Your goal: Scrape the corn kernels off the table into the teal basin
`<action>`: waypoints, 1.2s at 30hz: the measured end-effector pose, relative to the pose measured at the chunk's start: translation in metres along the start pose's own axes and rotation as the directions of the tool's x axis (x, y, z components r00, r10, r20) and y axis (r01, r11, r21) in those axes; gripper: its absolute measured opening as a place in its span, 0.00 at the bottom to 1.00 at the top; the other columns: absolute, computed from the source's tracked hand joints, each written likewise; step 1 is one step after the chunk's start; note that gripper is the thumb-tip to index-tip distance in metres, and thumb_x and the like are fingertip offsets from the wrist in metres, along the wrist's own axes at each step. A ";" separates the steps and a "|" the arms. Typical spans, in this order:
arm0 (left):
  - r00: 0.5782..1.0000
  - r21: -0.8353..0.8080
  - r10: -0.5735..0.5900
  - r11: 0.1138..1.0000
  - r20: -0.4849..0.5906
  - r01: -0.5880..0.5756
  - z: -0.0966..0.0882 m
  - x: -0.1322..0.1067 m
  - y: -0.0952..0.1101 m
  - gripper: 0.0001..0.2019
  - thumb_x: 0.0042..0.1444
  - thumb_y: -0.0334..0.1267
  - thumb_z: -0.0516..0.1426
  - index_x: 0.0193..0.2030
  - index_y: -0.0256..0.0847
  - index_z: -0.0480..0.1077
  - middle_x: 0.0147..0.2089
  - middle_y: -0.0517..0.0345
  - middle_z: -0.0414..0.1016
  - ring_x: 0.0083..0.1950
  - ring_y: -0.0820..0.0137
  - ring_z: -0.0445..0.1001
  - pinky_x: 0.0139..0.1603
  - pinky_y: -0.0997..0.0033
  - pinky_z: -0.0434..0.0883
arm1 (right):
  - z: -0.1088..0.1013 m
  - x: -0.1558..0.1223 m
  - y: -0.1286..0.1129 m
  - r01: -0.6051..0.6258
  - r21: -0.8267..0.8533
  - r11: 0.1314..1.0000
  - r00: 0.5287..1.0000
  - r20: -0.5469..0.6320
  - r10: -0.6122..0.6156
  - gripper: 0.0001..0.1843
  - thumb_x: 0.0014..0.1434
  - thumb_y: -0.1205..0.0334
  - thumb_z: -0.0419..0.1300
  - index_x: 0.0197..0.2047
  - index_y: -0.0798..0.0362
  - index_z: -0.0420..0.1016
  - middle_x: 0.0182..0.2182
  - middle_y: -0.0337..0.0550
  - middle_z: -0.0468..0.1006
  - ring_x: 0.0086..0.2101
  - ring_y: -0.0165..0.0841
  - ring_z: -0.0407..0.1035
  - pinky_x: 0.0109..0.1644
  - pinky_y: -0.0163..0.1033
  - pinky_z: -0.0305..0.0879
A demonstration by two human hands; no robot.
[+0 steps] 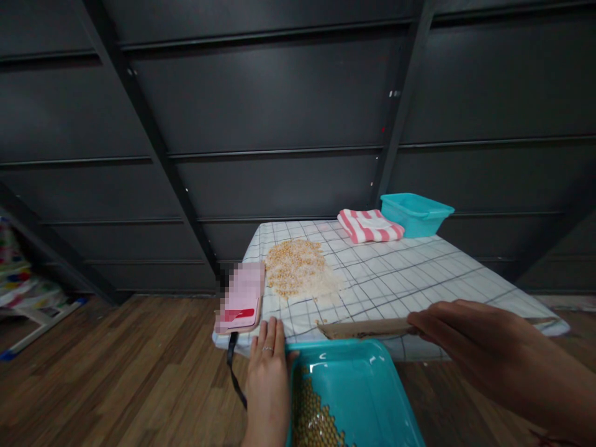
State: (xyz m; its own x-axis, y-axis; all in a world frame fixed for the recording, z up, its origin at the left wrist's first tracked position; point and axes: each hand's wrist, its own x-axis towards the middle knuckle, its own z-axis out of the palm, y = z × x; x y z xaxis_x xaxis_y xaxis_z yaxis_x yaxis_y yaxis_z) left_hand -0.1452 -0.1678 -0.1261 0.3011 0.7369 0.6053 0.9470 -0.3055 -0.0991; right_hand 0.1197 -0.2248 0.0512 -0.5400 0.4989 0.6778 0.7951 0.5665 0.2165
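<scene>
My left hand is at the left corner of a turquoise plastic bin, its thumb over the rim and its fingers straight and together beside the table edge. Inside the bin, greenish-yellow beans gather along the left side. My right hand grips a long, flat brown strip, perhaps cardboard, standing on edge along the table's front behind the bin. Beyond it, a heap of yellow beans lies mixed with pale, fine grains on the checked cloth. A few stray beans are near the strip's left end.
The table wears a white checked cloth. A pink phone-like object with a black strap lies at its left edge. Toward the back right are a folded red-and-white striped towel and another turquoise bin, against a dark panelled wall.
</scene>
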 end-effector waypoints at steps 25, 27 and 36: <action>0.999 -0.079 -0.035 0.996 0.020 0.036 -0.003 0.001 0.000 0.21 0.57 0.34 0.51 0.58 0.37 0.64 0.56 0.44 0.72 0.57 0.57 0.69 0.52 0.53 0.71 | -0.001 -0.009 -0.001 -0.051 -0.030 0.998 0.995 0.085 0.053 0.21 0.58 0.71 0.44 0.28 0.44 0.75 0.19 0.37 0.75 0.18 0.32 0.68 0.19 0.36 0.64; 0.999 -0.083 -0.036 0.996 0.020 0.038 -0.003 0.001 0.000 0.21 0.57 0.34 0.51 0.58 0.37 0.64 0.56 0.44 0.72 0.57 0.57 0.69 0.52 0.53 0.71 | 0.000 -0.011 -0.001 -0.086 -0.037 0.996 0.990 0.104 0.090 0.19 0.58 0.70 0.45 0.28 0.44 0.74 0.20 0.37 0.76 0.18 0.31 0.68 0.19 0.35 0.65; 0.999 -0.049 -0.042 0.998 0.008 0.042 -0.007 0.004 0.002 0.22 0.54 0.26 0.49 0.57 0.37 0.65 0.56 0.46 0.73 0.57 0.59 0.69 0.52 0.55 0.72 | -0.006 0.001 -0.008 0.216 -0.167 0.962 0.976 0.066 -0.208 0.23 0.52 0.77 0.42 0.32 0.44 0.73 0.22 0.41 0.77 0.22 0.34 0.69 0.23 0.37 0.67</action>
State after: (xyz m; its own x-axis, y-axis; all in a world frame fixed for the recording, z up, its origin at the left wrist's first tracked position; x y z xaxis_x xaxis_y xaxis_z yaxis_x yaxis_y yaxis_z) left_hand -0.1435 -0.1698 -0.1184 0.2619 0.7540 0.6025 0.9523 -0.3033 -0.0344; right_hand 0.1145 -0.2329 0.0540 -0.7107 0.4126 0.5698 0.6941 0.5433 0.4723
